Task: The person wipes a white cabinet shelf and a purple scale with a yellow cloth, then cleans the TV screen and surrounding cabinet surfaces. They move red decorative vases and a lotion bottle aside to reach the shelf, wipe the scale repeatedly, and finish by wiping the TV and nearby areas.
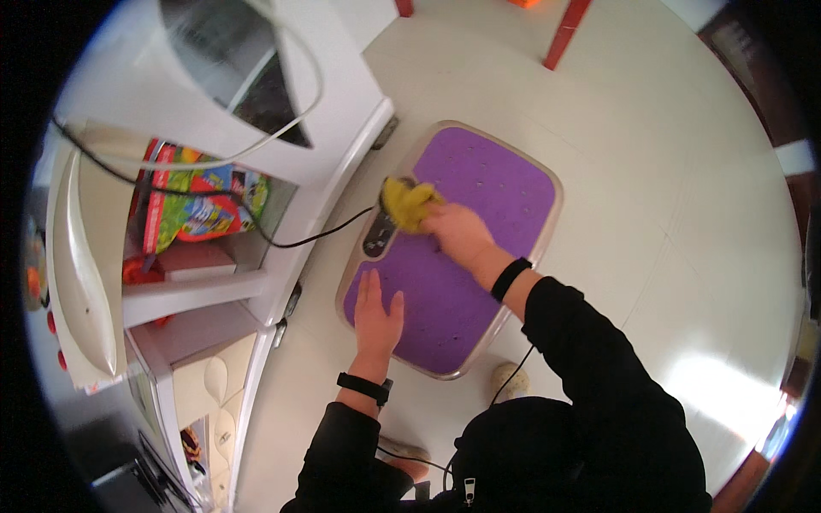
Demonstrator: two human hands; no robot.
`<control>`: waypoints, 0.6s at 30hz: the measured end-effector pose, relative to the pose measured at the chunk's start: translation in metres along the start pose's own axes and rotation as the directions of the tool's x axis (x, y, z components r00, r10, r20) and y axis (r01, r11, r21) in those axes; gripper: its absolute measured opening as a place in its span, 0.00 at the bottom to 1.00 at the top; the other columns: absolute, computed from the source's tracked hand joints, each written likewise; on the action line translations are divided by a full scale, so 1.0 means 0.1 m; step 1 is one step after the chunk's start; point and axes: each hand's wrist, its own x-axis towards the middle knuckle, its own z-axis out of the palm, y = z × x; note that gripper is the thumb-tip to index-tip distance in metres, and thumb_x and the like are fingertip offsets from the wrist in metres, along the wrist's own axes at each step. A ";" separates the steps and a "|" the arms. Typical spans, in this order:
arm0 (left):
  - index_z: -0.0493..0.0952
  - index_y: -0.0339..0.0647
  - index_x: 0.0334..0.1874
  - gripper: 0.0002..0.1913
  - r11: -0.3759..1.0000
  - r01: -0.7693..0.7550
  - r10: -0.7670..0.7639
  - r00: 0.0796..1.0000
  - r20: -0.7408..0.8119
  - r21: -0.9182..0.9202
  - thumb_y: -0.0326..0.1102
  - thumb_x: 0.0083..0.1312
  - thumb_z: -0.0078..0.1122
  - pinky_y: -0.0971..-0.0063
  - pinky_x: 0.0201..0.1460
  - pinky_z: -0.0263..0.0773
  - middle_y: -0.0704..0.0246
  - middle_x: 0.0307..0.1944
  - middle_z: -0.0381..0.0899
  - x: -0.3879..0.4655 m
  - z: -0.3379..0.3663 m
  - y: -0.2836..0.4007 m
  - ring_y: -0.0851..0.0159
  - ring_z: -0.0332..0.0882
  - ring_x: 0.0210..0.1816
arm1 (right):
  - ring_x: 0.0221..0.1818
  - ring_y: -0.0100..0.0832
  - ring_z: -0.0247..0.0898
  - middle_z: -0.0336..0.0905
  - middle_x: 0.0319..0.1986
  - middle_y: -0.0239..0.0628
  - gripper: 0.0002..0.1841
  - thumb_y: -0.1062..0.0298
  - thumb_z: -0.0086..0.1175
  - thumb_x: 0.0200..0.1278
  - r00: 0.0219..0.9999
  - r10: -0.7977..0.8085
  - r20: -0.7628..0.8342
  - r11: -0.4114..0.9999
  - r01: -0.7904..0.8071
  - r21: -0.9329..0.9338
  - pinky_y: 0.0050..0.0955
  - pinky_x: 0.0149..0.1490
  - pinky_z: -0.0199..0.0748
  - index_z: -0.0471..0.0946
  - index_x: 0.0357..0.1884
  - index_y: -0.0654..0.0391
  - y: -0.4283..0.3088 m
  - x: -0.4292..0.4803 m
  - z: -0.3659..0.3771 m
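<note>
Before me on the floor lies a purple vibration plate point(442, 308) with a pale rim. A dark control panel point(378, 237) is set into its left edge. My right hand point(463, 234) grips a crumpled yellow cloth point(410, 204), which covers the upper part of that panel. Flat on the purple surface, below the panel, rests my left hand point(377, 317) with its thumb apart from the fingers and nothing in it. Small dark and light spots dot the mat.
A black cable point(308, 242) runs from the plate's panel side to the white cabinet point(327, 173) at left. A colourful printed bag point(205, 199) sits on its shelf. A white cable point(282, 131) loops in front. Red furniture legs point(566, 35) stand on the tiled floor point(641, 192).
</note>
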 end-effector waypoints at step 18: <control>0.43 0.44 0.84 0.65 0.818 -0.132 -0.031 0.962 0.272 0.560 0.56 0.53 0.79 0.45 0.81 0.51 0.32 0.80 0.35 0.03 0.21 0.30 0.22 0.39 0.78 | 0.80 0.56 0.47 0.57 0.77 0.47 0.29 0.49 0.58 0.69 0.881 0.463 -0.095 0.848 -0.472 -0.242 0.55 0.79 0.53 0.73 0.71 0.40 0.48 -0.10 -0.54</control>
